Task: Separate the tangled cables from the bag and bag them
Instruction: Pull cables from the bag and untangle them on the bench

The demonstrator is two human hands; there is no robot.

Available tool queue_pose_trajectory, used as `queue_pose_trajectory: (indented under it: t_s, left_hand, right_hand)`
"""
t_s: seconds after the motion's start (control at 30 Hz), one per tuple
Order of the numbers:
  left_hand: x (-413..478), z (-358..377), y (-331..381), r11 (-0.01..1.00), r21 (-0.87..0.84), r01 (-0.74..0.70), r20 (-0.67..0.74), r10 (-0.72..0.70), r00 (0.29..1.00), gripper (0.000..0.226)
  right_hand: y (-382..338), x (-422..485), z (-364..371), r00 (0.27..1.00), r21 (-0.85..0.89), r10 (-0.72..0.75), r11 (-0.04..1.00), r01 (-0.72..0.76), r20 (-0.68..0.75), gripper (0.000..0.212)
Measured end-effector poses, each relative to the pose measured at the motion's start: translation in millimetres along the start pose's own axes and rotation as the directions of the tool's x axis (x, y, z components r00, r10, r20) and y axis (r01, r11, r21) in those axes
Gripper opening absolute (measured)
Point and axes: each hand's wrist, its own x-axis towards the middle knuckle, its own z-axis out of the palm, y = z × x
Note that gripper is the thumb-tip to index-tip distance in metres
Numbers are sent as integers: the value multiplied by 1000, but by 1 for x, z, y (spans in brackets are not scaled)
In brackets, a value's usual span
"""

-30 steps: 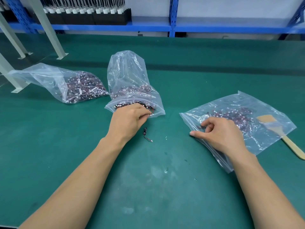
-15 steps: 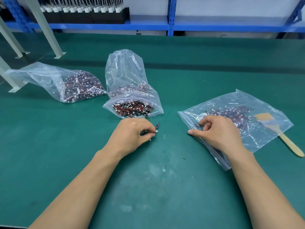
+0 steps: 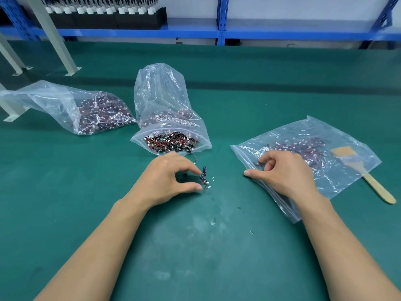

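A clear bag (image 3: 165, 98) stands open-mouthed in the middle of the green mat, full of tangled red and black cables (image 3: 171, 143). Just below its mouth my left hand (image 3: 167, 181) curls over a few small cables (image 3: 204, 178) on the mat, index fingertip touching one, thumb beside them. To the right lies a flat clear bag (image 3: 338, 153) with separated cables inside. My right hand (image 3: 282, 172) pinches its near left edge, fingers curled over the plastic.
A second full bag of cables (image 3: 71, 107) lies at the left. A wooden-handled brush (image 3: 364, 173) rests on the flat bag's right edge. Grey frame legs (image 3: 54, 38) stand at the back left, blue shelving (image 3: 221, 20) behind the mat.
My left hand came out of the middle bag's mouth and drew a few cables down onto the mat. My right hand kept its grip on the flat bag.
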Motion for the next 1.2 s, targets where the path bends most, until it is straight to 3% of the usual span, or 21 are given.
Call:
queue_pose_trajectory:
  t_s: [0.17, 0.37, 0.47, 0.57, 0.7, 0.9, 1.2]
  left_hand:
    - [1, 1, -3, 996, 61, 71, -89, -65, 994, 15]
    - [0, -1, -7, 988, 110, 105, -8, -105, 994, 11]
    - [-2, -2, -9, 987, 93, 134, 20, -136, 990, 13]
    - [-1, -2, -7, 990, 82, 113, -17, -112, 994, 11]
    - [7, 6, 0, 988, 138, 71, -65, -62, 996, 15]
    - [13, 15, 6, 976, 170, 139, -14, -138, 990, 18]
    - [11, 16, 2, 971, -35, 235, -30, -236, 971, 15]
  right_hand:
    - [-1, -1, 0, 1000, 6, 6, 1000, -6, -15, 54]
    - [-10, -5, 1, 990, -90, -26, 996, 13, -139, 41]
    - [-18, -8, 2, 975, -17, -106, 994, 104, -195, 27]
    - [-33, -12, 11, 951, 58, -275, 957, 285, -139, 14]
    - [-58, -10, 30, 898, 63, -439, 897, 437, 11, 15]
    - [-67, -4, 49, 874, 55, -464, 885, 461, 144, 23]
    - [-67, -5, 56, 875, 87, -466, 884, 459, 127, 18]
